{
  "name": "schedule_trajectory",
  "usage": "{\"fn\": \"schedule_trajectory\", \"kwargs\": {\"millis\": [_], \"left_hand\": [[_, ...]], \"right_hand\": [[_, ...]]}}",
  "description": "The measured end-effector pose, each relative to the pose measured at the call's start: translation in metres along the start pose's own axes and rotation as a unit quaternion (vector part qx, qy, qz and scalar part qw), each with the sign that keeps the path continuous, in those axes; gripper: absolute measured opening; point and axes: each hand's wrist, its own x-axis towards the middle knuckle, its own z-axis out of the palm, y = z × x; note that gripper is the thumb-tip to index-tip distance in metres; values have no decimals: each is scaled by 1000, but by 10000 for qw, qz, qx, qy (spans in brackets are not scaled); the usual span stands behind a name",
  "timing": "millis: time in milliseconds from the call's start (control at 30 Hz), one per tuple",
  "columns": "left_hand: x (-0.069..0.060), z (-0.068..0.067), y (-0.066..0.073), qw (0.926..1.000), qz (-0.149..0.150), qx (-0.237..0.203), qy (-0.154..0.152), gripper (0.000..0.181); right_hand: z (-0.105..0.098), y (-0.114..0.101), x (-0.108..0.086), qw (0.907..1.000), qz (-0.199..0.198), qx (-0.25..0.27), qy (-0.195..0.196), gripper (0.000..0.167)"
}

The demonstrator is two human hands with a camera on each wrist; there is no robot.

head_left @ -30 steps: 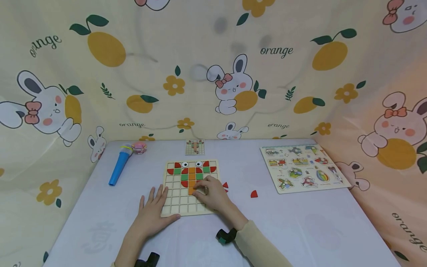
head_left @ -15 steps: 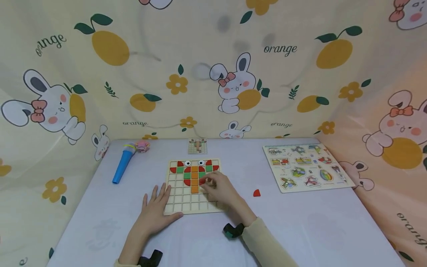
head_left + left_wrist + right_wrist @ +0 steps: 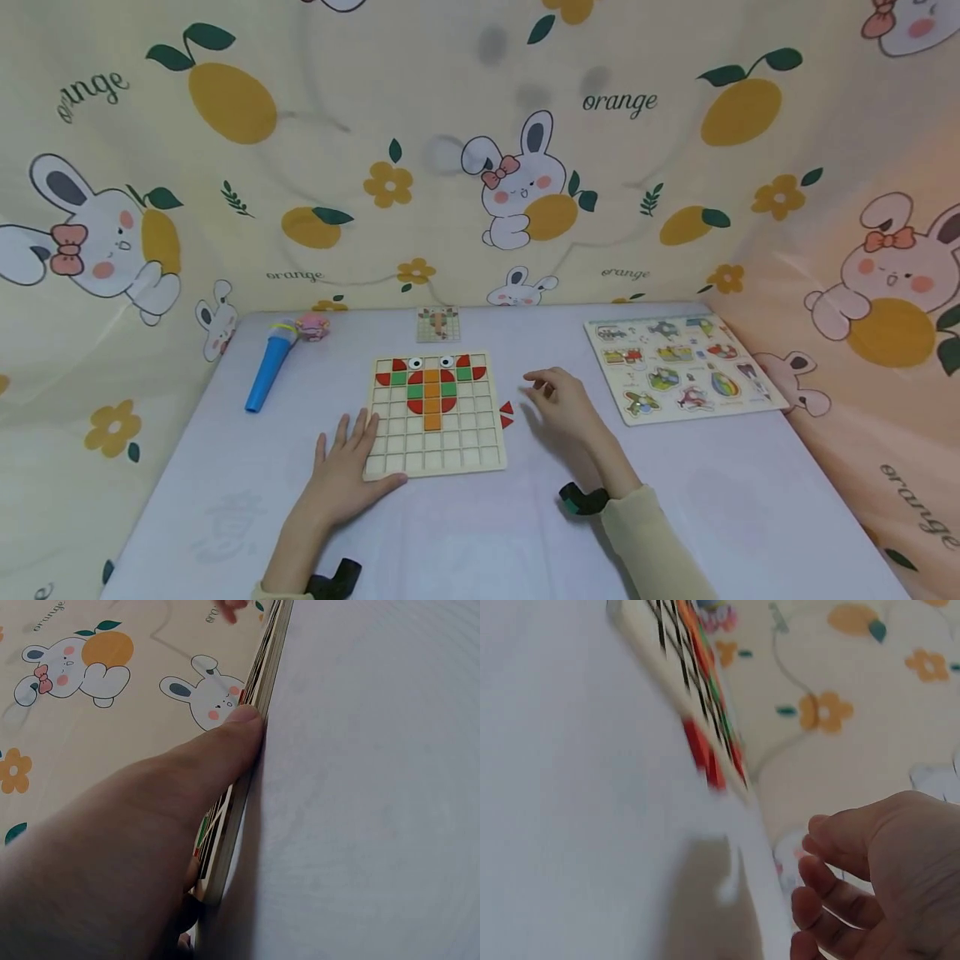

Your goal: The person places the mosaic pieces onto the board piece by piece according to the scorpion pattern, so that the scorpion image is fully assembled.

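Note:
A wooden grid board (image 3: 457, 454) lies mid-table, its upper cells filled with red, green and orange pieces and two eye pieces. An orange column (image 3: 432, 400) runs down its middle, with a red quarter-round piece (image 3: 448, 406) beside its lower part. My left hand (image 3: 341, 471) rests at the board's left near corner, fingers spread; in the left wrist view the thumb (image 3: 225, 742) lies against the board's edge. Right of the board, my right hand (image 3: 561, 406) hovers over the table with loosely bent fingers; nothing shows between them. Two red triangles (image 3: 507, 408) lie beside the board.
A small pattern card (image 3: 438, 325) lies behind the board. At the back left are a blue toy microphone (image 3: 270, 371) and a pink toy (image 3: 312, 327). A picture puzzle board (image 3: 678, 371) lies on the right. Patterned cloth (image 3: 420, 242) hangs behind the table.
My right hand has left a red quarter-round piece in the grid and moved right, off the board. The loose red piece seen earlier on the right is out of sight. My left hand stays put.

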Motion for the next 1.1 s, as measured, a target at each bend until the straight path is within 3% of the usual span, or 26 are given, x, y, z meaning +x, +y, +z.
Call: {"fn": "schedule_trajectory", "kwargs": {"millis": [267,400,567,933,1100], "left_hand": [[1,-2,-2,10000,-25,7,-75,121],[2,-2,-2,10000,-24,-23,-41,121],[2,1,-4,10000,-15,5,-51,122],[1,2,-2,10000,-39,5,-41,121],[1,-2,-1,10000,-45,-8,-1,121]], "right_hand": [[-39,38,-26,9992,382,-100,-93,26],[-48,49,-41,9984,193,-271,-455,25],[-47,58,-57,9963,69,-441,-740,40],[-34,57,-65,9953,270,-933,-60,32],[-29,55,-62,9946,7,-1025,131,22]]}}
